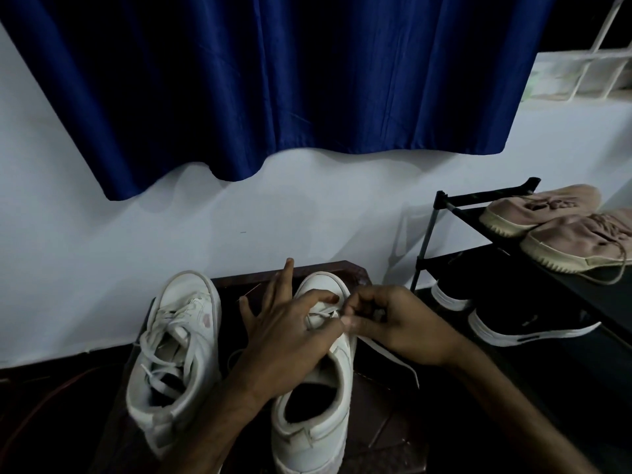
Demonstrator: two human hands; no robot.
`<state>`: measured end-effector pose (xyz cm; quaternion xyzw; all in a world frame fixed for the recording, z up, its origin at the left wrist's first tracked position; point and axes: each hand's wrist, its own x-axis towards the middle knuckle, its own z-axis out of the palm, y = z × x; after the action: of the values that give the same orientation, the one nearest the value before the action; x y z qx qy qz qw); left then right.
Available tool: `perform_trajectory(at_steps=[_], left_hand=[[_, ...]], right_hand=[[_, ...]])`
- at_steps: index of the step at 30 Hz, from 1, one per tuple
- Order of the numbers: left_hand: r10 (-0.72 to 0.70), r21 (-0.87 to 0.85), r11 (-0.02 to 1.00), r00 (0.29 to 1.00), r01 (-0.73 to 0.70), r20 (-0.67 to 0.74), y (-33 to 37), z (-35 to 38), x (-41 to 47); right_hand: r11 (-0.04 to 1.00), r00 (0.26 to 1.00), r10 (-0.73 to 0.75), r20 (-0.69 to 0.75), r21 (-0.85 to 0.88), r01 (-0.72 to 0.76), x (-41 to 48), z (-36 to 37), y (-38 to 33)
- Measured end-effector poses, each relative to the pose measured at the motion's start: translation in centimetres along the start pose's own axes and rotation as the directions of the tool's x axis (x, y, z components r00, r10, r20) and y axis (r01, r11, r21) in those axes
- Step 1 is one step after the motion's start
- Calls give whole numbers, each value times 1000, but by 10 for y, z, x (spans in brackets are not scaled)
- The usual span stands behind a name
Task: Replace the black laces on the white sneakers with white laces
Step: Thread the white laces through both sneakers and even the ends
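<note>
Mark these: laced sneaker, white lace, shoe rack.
laced sneaker (189, 289), head view, toe cap.
white lace (393, 359), head view, loose trailing end.
shoe rack (427, 241), head view, front post.

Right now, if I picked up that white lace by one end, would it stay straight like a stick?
Probably not. The white lace sags in a limp curve off the sneaker past the right hand pinching it, so it would likely dangle. It looks thin and flat, so probably very light too.
</note>
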<state>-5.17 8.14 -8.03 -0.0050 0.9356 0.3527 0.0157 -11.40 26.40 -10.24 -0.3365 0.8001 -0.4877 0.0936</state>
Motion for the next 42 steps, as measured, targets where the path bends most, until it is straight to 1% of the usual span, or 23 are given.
perform_trajectory(at_steps=[2, 4, 6, 7, 8, 11, 13, 15, 17, 18, 19, 21, 22, 24, 27, 30, 32, 34, 36, 37, 39, 41, 42], left_hand=[[-4, 1, 1000, 1000, 4, 6, 0, -1, 0], [-8, 6, 1000, 1000, 8, 16, 0, -1, 0], [-13, 3, 1000, 1000, 13, 24, -1, 1, 1], [-16, -8, 1000, 1000, 16, 19, -2, 1, 1], [-17, -19, 1000, 1000, 18, 4, -2, 1, 1], [45, 0, 999, 991, -45, -127, -4, 0, -3], [97, 24, 995, 974, -94, -203, -9, -2, -7], [85, -2, 996, 973, -87, -215, -14, -3, -10], [50, -40, 997, 976, -60, -213, -18, -2, -10], [44, -45, 997, 976, -55, -214, -19, -1, -10], [45, -43, 998, 976, -55, -212, -19, -1, -9], [38, -46, 998, 978, -49, -205, -17, 0, -7], [31, -53, 998, 979, -42, -203, -17, 0, -7], [24, -62, 997, 978, -38, -205, -17, 1, -6], [29, -64, 997, 976, -44, -217, -18, 2, -6], [27, -66, 997, 975, -43, -220, -19, 2, -7], [22, -72, 997, 977, -38, -212, -20, 2, -7], [14, -80, 996, 979, -31, -205, -18, 2, -8], [9, -79, 997, 980, -25, -201, -17, 2, -8], [8, -80, 996, 979, -25, -203, -17, 2, -8], [10, -84, 996, 979, -28, -204, -17, 1, -8], [7, -94, 995, 980, -26, -198, -17, 1, -9], [5, -97, 995, 980, -25, -200, -17, 0, -9]], right_hand=[[1000, 1000, -7, -6, -2, 6, 0, 1, -2], [997, 989, 72, 126, -31, -69, -6, -12, 3], [978, 939, 183, 293, -155, -142, -15, -28, 11], [970, 925, 211, 316, -184, -158, -18, -33, 13], [972, 934, 206, 291, -170, -161, -20, -35, 14], [994, 992, 111, 65, -15, -111, -15, -23, 5], [999, 998, 43, -34, -25, -44, -7, -11, -1], [997, 997, -1, -72, -77, -5, -1, 1, -3], [995, 999, -7, -51, -98, 2, -1, 2, -1], [995, 1000, 11, 5, -101, -10, -3, -2, 1], [993, 994, 49, 93, -113, -39, -7, -9, 3], [973, 941, 190, 281, -182, -142, -16, -22, 5], [962, 915, 239, 325, -205, -179, -20, -27, 6], [964, 930, 235, 281, -187, -187, -20, -29, 6], [992, 993, 105, 53, -77, -101, -10, -14, -2], [996, 998, -7, -70, -85, 1, 1, 6, -7], [996, 999, -11, -37, -85, 8, 1, 5, -6], [991, 988, 81, 133, -119, -65, -6, -11, -3], [964, 925, 216, 314, -218, -152, -14, -25, 1], [953, 903, 253, 348, -251, -170, -17, -28, 3], [964, 926, 223, 303, -209, -163, -17, -27, 4], [987, 977, 135, 167, -108, -118, -12, -17, 1], [992, 991, 88, 98, -97, -79, -8, -12, -1]])
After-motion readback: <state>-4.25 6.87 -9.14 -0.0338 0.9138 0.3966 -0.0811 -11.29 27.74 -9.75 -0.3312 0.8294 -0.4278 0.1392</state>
